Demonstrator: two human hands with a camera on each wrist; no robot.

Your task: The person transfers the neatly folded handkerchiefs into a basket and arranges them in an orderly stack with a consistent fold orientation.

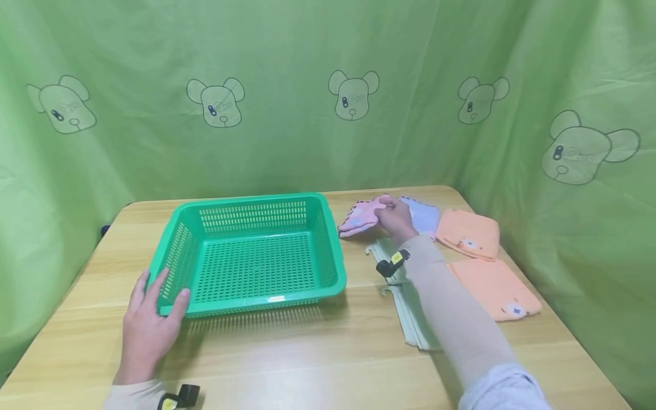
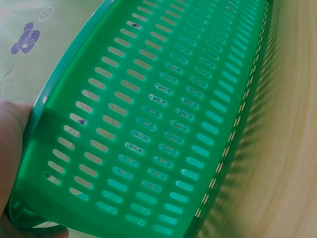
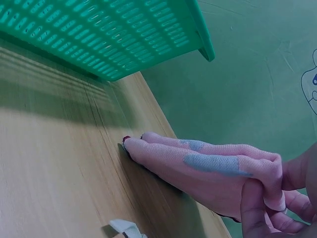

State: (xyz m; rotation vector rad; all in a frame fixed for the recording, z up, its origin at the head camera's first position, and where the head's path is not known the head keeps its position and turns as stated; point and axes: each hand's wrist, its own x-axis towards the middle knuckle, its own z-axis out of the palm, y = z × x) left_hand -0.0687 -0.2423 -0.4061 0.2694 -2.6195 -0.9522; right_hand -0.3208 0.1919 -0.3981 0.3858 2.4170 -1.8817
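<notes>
My left hand [image 1: 151, 330] grips the near left corner of a green plastic basket [image 1: 333, 250], thumb over the front rim and fingers along the left side. The basket has slotted walls and holds nothing. With my right hand [image 1: 394, 219] I pinch a folded pink towel [image 1: 361, 217] between thumb and fingers by one end. In the right wrist view the pink towel [image 3: 213, 163] has light blue patches, and its far end hangs low over the table. A folded lilac-blue towel [image 1: 421, 215] lies just beyond my right hand, partly hidden by it.
Two folded orange towels [image 1: 468, 233] [image 1: 494, 287] lie along the table's right side. Pale green flat items [image 1: 410, 319] with small hooks lie under my right forearm, partly covered. A green curtain [image 1: 287, 154] with printed bear heads encloses the wooden table [image 1: 287, 364].
</notes>
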